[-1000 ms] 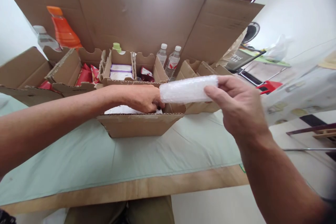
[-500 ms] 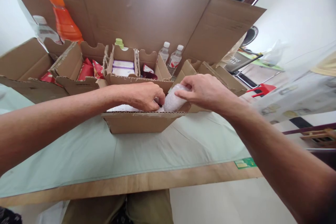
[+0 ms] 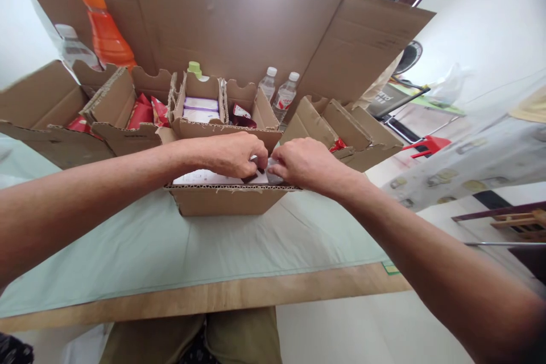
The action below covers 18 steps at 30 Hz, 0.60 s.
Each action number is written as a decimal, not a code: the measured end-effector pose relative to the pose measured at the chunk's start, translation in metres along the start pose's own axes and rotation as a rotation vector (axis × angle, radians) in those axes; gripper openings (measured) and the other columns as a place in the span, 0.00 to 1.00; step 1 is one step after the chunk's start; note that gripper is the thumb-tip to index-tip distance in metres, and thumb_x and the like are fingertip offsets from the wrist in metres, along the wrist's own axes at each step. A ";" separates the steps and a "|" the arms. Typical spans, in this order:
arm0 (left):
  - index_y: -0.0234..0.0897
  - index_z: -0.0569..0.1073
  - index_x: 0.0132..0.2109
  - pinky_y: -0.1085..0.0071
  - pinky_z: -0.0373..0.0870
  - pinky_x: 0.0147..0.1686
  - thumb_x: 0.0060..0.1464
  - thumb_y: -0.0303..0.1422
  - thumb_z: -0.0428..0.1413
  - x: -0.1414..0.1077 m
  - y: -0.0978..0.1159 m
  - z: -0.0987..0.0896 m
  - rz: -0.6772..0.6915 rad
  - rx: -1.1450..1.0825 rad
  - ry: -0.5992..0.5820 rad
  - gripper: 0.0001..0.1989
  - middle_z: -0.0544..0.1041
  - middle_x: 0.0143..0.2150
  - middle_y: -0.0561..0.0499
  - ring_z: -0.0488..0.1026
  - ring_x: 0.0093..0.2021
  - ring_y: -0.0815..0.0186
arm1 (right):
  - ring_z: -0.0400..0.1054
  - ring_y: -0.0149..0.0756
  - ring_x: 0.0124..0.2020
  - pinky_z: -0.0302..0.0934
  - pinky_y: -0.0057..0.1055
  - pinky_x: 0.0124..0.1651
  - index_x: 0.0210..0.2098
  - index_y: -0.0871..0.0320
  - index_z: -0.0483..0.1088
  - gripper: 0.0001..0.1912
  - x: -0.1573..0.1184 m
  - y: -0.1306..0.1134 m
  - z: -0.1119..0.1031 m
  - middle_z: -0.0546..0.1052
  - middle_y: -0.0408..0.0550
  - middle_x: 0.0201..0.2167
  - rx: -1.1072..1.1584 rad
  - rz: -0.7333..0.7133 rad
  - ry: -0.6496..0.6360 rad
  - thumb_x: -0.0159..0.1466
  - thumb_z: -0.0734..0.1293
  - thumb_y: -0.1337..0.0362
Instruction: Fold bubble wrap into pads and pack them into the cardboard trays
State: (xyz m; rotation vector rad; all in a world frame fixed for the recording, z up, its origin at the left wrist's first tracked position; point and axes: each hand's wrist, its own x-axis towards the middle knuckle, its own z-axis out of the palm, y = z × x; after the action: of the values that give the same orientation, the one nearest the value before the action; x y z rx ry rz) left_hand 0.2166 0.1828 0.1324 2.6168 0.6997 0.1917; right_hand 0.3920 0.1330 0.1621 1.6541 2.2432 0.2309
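The front cardboard box (image 3: 230,202) stands on the pale green cloth, with a white item (image 3: 205,177) inside at its left. My left hand (image 3: 239,154) reaches over the box, its fingers closed at a small white and dark item (image 3: 256,176); the exact grip is hidden. Beside it, my right hand (image 3: 305,164) is closed on bubble wrap (image 3: 275,177) low in the box's right end. Most of the wrapped item is hidden by the hand and the box wall.
Behind stand open cardboard boxes with red packets (image 3: 140,114) and white-purple packs (image 3: 200,109). An orange bottle (image 3: 110,37) and clear bottles (image 3: 285,94) stand near a tall cardboard panel (image 3: 239,17). More cardboard dividers (image 3: 347,125) are at right.
My right hand has moved left and down with the bubble-wrapped item, which now sits lower in the box. My left hand has hardly moved.
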 end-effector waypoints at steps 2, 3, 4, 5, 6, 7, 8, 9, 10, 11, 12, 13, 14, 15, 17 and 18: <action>0.40 0.83 0.45 0.70 0.70 0.41 0.49 0.22 0.53 0.001 0.000 0.000 -0.021 0.000 0.013 0.20 0.85 0.43 0.52 0.80 0.42 0.63 | 0.77 0.45 0.38 0.59 0.34 0.36 0.42 0.59 0.82 0.13 0.008 -0.007 0.004 0.83 0.56 0.36 0.021 0.011 0.024 0.68 0.65 0.63; 0.40 0.83 0.45 0.70 0.70 0.40 0.49 0.23 0.54 0.002 0.000 -0.001 -0.037 -0.006 0.012 0.19 0.85 0.42 0.52 0.80 0.41 0.63 | 0.77 0.44 0.38 0.60 0.33 0.36 0.42 0.59 0.82 0.12 0.011 -0.009 0.006 0.83 0.56 0.35 0.030 0.013 0.036 0.67 0.66 0.64; 0.40 0.83 0.45 0.70 0.71 0.39 0.49 0.23 0.54 0.001 0.001 -0.003 -0.052 -0.017 0.007 0.19 0.85 0.41 0.52 0.80 0.40 0.63 | 0.77 0.44 0.37 0.61 0.33 0.35 0.42 0.59 0.82 0.12 0.013 -0.011 0.006 0.83 0.55 0.34 0.039 0.008 0.040 0.66 0.67 0.64; 0.40 0.84 0.45 0.69 0.71 0.39 0.49 0.23 0.54 -0.001 0.003 -0.007 -0.060 -0.026 0.009 0.19 0.85 0.40 0.52 0.80 0.39 0.63 | 0.77 0.43 0.37 0.61 0.32 0.35 0.42 0.58 0.82 0.11 0.013 -0.011 0.006 0.83 0.55 0.34 0.048 -0.005 0.040 0.66 0.67 0.64; 0.40 0.84 0.45 0.69 0.72 0.40 0.50 0.23 0.54 -0.006 0.006 -0.012 -0.058 -0.031 0.032 0.18 0.85 0.40 0.52 0.80 0.39 0.63 | 0.77 0.43 0.37 0.62 0.32 0.35 0.41 0.58 0.82 0.11 0.011 -0.008 0.004 0.83 0.54 0.35 0.062 -0.021 0.046 0.65 0.68 0.64; 0.40 0.84 0.45 0.68 0.73 0.41 0.51 0.23 0.54 -0.013 0.010 -0.018 -0.047 -0.033 0.083 0.18 0.85 0.40 0.52 0.80 0.40 0.62 | 0.77 0.43 0.38 0.63 0.32 0.36 0.41 0.57 0.83 0.11 0.006 -0.003 0.003 0.84 0.53 0.37 0.090 -0.032 0.074 0.65 0.68 0.63; 0.39 0.83 0.45 0.67 0.73 0.42 0.53 0.24 0.54 -0.024 0.015 -0.023 -0.030 -0.031 0.169 0.17 0.85 0.42 0.51 0.80 0.41 0.62 | 0.77 0.43 0.39 0.64 0.33 0.37 0.41 0.56 0.83 0.11 -0.001 0.004 0.002 0.84 0.53 0.39 0.137 -0.030 0.132 0.66 0.68 0.61; 0.39 0.83 0.45 0.66 0.74 0.44 0.55 0.25 0.53 -0.039 0.021 -0.027 -0.014 -0.027 0.288 0.16 0.84 0.44 0.51 0.80 0.43 0.62 | 0.76 0.42 0.40 0.65 0.34 0.39 0.42 0.55 0.83 0.11 -0.011 0.013 0.003 0.84 0.52 0.42 0.204 -0.011 0.226 0.66 0.68 0.60; 0.39 0.82 0.46 0.65 0.74 0.47 0.58 0.27 0.53 -0.056 0.026 -0.027 -0.011 -0.032 0.425 0.14 0.84 0.47 0.50 0.80 0.46 0.61 | 0.76 0.42 0.39 0.66 0.35 0.40 0.43 0.55 0.82 0.12 -0.022 0.023 0.006 0.83 0.51 0.43 0.289 0.026 0.344 0.67 0.67 0.59; 0.40 0.82 0.46 0.63 0.75 0.48 0.61 0.30 0.54 -0.075 0.030 -0.022 -0.018 -0.035 0.578 0.12 0.83 0.49 0.51 0.80 0.47 0.61 | 0.76 0.41 0.39 0.67 0.36 0.42 0.44 0.54 0.82 0.13 -0.035 0.033 0.012 0.83 0.50 0.43 0.391 0.076 0.469 0.68 0.67 0.58; 0.42 0.82 0.46 0.61 0.75 0.51 0.62 0.32 0.56 -0.096 0.032 -0.013 -0.055 -0.050 0.726 0.11 0.83 0.50 0.52 0.80 0.48 0.60 | 0.75 0.40 0.37 0.67 0.37 0.42 0.44 0.54 0.81 0.13 -0.047 0.041 0.022 0.83 0.49 0.41 0.495 0.126 0.567 0.68 0.66 0.58; 0.44 0.81 0.49 0.59 0.75 0.54 0.63 0.35 0.57 -0.116 0.033 0.002 -0.129 -0.087 0.862 0.11 0.82 0.52 0.53 0.80 0.49 0.60 | 0.75 0.40 0.35 0.68 0.37 0.41 0.43 0.55 0.81 0.13 -0.059 0.046 0.035 0.83 0.49 0.38 0.603 0.156 0.617 0.68 0.66 0.57; 0.46 0.80 0.54 0.57 0.76 0.56 0.63 0.36 0.58 -0.133 0.030 0.022 -0.248 -0.137 1.020 0.14 0.82 0.53 0.53 0.79 0.50 0.59 | 0.75 0.40 0.34 0.69 0.38 0.40 0.43 0.55 0.80 0.13 -0.068 0.048 0.051 0.83 0.49 0.37 0.715 0.164 0.620 0.67 0.67 0.56; 0.47 0.77 0.58 0.54 0.75 0.59 0.63 0.38 0.59 -0.148 0.025 0.045 -0.372 -0.211 1.154 0.17 0.81 0.56 0.52 0.78 0.53 0.57 | 0.75 0.41 0.34 0.70 0.38 0.40 0.45 0.56 0.80 0.15 -0.073 0.046 0.068 0.83 0.50 0.38 0.819 0.164 0.602 0.66 0.68 0.54; 0.47 0.69 0.68 0.46 0.69 0.65 0.57 0.41 0.65 -0.165 0.011 0.096 -0.486 -0.353 1.201 0.33 0.74 0.66 0.47 0.73 0.64 0.50 | 0.77 0.45 0.40 0.71 0.40 0.40 0.52 0.56 0.76 0.22 -0.074 0.030 0.101 0.83 0.53 0.45 0.985 0.144 0.529 0.62 0.70 0.52; 0.47 0.64 0.71 0.42 0.67 0.67 0.55 0.44 0.66 -0.167 0.003 0.119 -0.539 -0.441 1.172 0.39 0.69 0.71 0.44 0.69 0.68 0.46 | 0.77 0.47 0.45 0.72 0.41 0.42 0.55 0.55 0.74 0.26 -0.069 0.018 0.114 0.82 0.55 0.49 1.055 0.126 0.487 0.61 0.71 0.50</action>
State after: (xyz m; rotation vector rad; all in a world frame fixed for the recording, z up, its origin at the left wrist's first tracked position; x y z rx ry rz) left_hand 0.1020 0.0532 0.0227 1.6126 1.4543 1.5416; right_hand 0.4678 0.0650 0.0744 2.4315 2.8550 -0.7359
